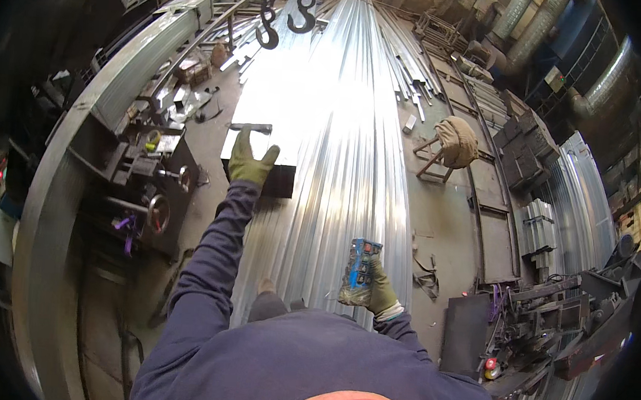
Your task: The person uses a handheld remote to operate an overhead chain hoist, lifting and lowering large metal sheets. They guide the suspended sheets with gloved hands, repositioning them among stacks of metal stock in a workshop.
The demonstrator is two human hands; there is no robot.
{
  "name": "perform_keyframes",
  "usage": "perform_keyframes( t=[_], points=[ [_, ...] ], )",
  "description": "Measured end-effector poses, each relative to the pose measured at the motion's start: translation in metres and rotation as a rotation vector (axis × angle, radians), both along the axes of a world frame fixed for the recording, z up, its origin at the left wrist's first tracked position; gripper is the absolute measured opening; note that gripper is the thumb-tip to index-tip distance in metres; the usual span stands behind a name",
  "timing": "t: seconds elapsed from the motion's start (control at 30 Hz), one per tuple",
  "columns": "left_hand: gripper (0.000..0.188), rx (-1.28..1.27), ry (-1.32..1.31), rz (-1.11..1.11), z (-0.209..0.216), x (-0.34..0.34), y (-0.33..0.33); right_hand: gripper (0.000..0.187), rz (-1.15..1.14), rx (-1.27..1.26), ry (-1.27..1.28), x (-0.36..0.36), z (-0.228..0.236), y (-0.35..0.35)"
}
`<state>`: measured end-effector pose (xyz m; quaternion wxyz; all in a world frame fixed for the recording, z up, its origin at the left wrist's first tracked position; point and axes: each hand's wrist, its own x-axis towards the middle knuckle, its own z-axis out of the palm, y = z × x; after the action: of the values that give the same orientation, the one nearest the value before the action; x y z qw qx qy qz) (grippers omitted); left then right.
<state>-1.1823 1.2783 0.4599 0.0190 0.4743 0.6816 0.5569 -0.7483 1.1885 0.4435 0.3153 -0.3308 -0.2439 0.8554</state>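
Observation:
My left hand (252, 164), in an olive glove, reaches forward with thumb and fingers apart. It rests at the near end of a bright bundle of long metal profiles (283, 149), whose end face looks dark. The fingertips meet a short dark bar (251, 127) lying across that bundle; whether they press on it I cannot tell. Close to my body, my gloved right hand (383, 287) is closed around a blue handheld remote control (360, 270) with dark buttons. Long silvery profiles (334, 223) stretch away beneath both hands. Glare hides detail farther along them.
Two chain hooks, a left one (267, 31) and a right one (302, 17), hang over the far profiles. Machinery with a handwheel (158, 213) stands left. A stool with a cloth bundle (456, 142) and metal racks (496, 242) stand right. A strap (427, 276) lies on the floor.

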Motion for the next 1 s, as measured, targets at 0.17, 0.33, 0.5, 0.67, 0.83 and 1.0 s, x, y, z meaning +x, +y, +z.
perform_keyframes(
  t=[0.17,0.33,0.5,0.67,0.83,1.0],
  points=[
    [0.108,0.204,0.226,0.139,0.137,-0.057,0.139,0.059,-0.173,0.032,-0.089,-0.042,0.031,0.037],
    [0.109,0.122,0.245,0.282,0.196,-0.092,0.233,0.055,-0.254,-0.037,-0.085,-0.054,0.030,0.056],
    [0.111,0.114,0.364,0.438,0.192,-0.105,0.322,0.055,-0.277,-0.080,-0.030,-0.053,0.028,0.091],
    [0.129,0.028,0.086,0.335,0.212,-0.145,0.374,0.058,-0.228,0.004,0.022,-0.037,0.015,0.170],
    [0.117,0.305,-0.507,-0.099,0.210,-0.170,0.405,0.063,-0.362,0.040,0.048,-0.020,0.003,0.231],
    [0.083,0.000,-0.425,-0.158,0.161,-0.198,0.482,0.067,-0.256,0.060,0.010,0.008,0.005,0.286]
  ],
)
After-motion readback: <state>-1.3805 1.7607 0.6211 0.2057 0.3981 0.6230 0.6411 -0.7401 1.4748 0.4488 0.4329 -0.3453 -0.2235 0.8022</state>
